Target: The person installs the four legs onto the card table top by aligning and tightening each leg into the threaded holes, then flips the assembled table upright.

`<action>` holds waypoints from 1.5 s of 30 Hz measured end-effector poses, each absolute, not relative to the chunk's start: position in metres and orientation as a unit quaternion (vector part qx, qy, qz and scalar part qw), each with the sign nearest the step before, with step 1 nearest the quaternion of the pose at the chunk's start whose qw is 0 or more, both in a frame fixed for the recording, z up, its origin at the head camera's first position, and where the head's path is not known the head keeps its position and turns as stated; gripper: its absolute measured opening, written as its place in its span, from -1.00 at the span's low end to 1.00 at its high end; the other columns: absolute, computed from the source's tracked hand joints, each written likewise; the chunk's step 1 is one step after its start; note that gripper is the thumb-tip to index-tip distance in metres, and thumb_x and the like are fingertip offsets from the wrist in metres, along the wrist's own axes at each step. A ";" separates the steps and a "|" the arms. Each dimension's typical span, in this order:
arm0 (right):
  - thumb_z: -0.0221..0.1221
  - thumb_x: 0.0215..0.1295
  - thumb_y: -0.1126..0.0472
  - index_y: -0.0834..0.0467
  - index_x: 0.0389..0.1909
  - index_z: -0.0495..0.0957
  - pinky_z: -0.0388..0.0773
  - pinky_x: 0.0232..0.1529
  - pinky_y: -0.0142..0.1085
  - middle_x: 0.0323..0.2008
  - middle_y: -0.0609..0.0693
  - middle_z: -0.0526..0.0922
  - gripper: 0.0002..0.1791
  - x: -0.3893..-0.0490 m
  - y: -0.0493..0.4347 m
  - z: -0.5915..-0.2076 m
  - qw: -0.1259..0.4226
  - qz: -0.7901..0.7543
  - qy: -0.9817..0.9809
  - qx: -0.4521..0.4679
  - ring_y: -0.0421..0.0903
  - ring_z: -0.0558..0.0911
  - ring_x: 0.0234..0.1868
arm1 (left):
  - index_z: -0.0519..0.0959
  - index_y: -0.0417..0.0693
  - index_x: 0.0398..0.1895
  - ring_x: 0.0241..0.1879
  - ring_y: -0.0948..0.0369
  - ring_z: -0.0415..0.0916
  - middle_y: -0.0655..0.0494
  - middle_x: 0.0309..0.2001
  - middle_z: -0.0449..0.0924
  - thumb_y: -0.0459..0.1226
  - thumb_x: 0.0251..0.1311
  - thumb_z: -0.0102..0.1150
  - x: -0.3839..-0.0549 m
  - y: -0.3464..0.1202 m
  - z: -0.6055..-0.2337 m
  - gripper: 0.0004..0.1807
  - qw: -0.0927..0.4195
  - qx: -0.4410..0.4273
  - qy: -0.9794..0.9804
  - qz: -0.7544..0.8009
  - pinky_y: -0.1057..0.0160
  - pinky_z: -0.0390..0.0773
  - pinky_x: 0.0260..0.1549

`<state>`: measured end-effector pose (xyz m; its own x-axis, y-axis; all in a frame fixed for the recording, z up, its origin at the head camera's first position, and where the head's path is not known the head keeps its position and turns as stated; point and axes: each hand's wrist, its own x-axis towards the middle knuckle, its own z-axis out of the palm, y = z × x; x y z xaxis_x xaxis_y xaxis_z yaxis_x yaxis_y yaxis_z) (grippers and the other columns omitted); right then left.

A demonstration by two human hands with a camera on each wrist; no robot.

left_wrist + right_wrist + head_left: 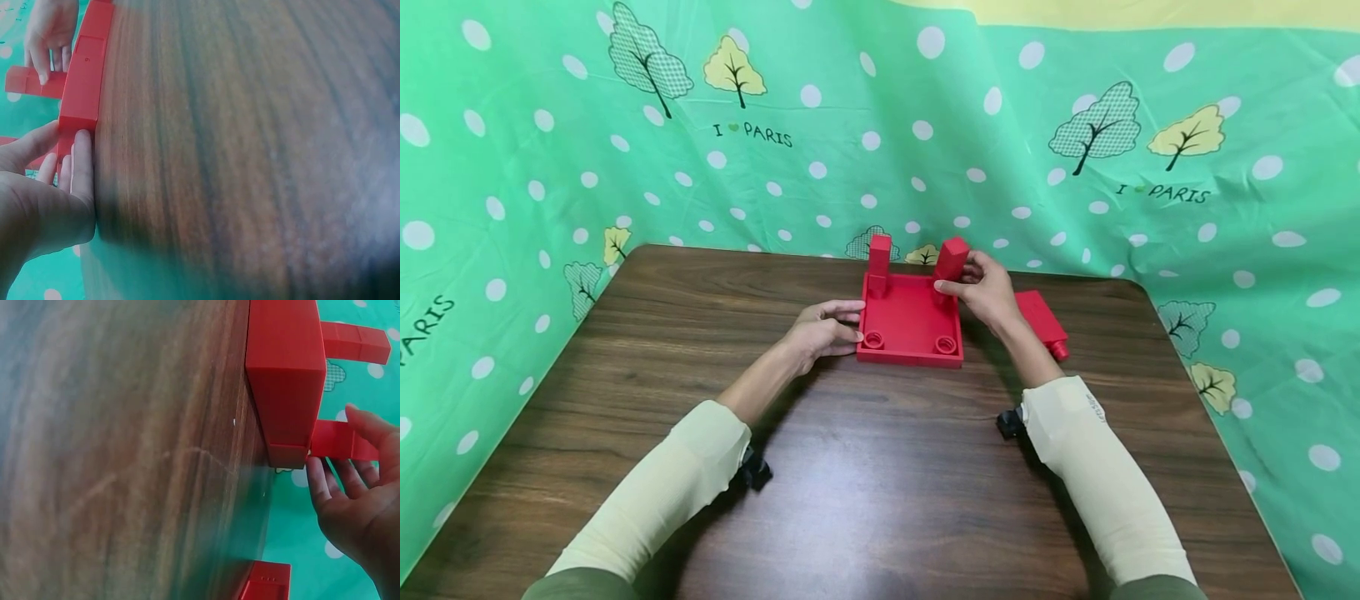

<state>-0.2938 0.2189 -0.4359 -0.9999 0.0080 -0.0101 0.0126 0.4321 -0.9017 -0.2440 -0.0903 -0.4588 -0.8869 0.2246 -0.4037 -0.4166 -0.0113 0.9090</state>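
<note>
A shallow square red tray (pixel 910 321), smooth like plastic and edged by a low straight wall, lies between the two hands on a dark table (pixel 865 500) with streaky wood grain. The left hand (pixel 820 333) touches the tray's left side, its fingers fairly straight and set against the outer wall, the thumb at the top edge. The right hand (pixel 988 293) pinches a red post (pixel 952 257) at the tray's far right corner, thumb on the near side and fingers behind. That squared post seems to lean slightly outward in the head view; its foot is partly covered by the thumb, so how deep it sits cannot be told. Beyond the left hand, a matching post (pixel 880 254) stands at the far left corner. Just right of the left thumb is a round ring (pixel 872 340), ridged inside; another ring (pixel 945 345) marks the corner nearer the body from the right hand. To the right of the right hand, partly behind its wrist, lies a flat-sided red block (pixel 1036 312) ending in a rounded knob (pixel 1059 348); the right wrist view cuts the block off at its lower edge. The left wrist view is hazy, with its lower part blurred. Beyond both hands hangs a creased green curtain (pixel 850 100) with white dots.
</note>
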 end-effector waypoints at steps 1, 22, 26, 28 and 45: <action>0.52 0.42 0.14 0.21 0.40 0.54 0.72 0.29 -0.18 0.37 0.25 0.69 -0.38 -0.294 0.219 -0.436 0.002 -0.529 0.848 0.002 0.20 0.67 0.35 | 0.62 -0.01 0.57 -0.14 0.28 0.79 -0.08 0.39 0.67 -0.62 0.27 0.36 -0.244 -0.090 -0.459 -0.22 0.226 -0.072 0.666 0.707 0.12 0.89 0.08; 0.44 0.50 0.18 0.30 0.47 0.54 0.80 0.25 -0.18 0.37 0.30 0.70 -0.38 -0.286 0.223 -0.429 -0.005 -0.497 0.868 -0.010 0.25 0.74 0.35 | 0.62 0.01 0.57 -0.14 0.26 0.78 -0.08 0.40 0.66 -0.63 0.27 0.36 -0.246 -0.091 -0.458 -0.21 0.229 -0.078 0.660 0.712 0.07 0.88 0.14; 0.45 0.50 0.13 0.24 0.48 0.54 0.76 -0.01 -0.34 0.34 0.28 0.71 -0.38 -0.285 0.222 -0.431 -0.006 -0.483 0.876 -0.011 0.23 0.74 0.31 | 0.61 -0.01 0.58 -0.14 0.26 0.78 -0.09 0.40 0.66 -0.63 0.27 0.36 -0.247 -0.092 -0.459 -0.21 0.228 -0.075 0.660 0.712 0.07 0.88 0.16; 0.44 0.51 0.10 0.18 0.47 0.55 0.74 -0.05 -0.33 0.31 0.26 0.72 -0.40 -0.286 0.221 -0.433 -0.009 -0.477 0.879 -0.014 0.20 0.72 0.25 | 0.60 -0.02 0.58 -0.14 0.27 0.78 -0.10 0.40 0.66 -0.63 0.27 0.36 -0.247 -0.092 -0.460 -0.21 0.229 -0.074 0.660 0.712 0.06 0.88 0.17; 0.58 0.40 0.17 0.24 0.39 0.54 0.72 0.49 -0.01 0.34 0.27 0.74 -0.35 -0.292 0.215 -0.439 -0.031 -0.532 0.846 0.007 0.22 0.76 0.35 | 0.63 0.01 0.55 -0.12 0.25 0.79 -0.07 0.38 0.68 -0.63 0.26 0.37 -0.246 -0.090 -0.459 -0.22 0.231 -0.080 0.662 0.709 0.08 0.89 0.12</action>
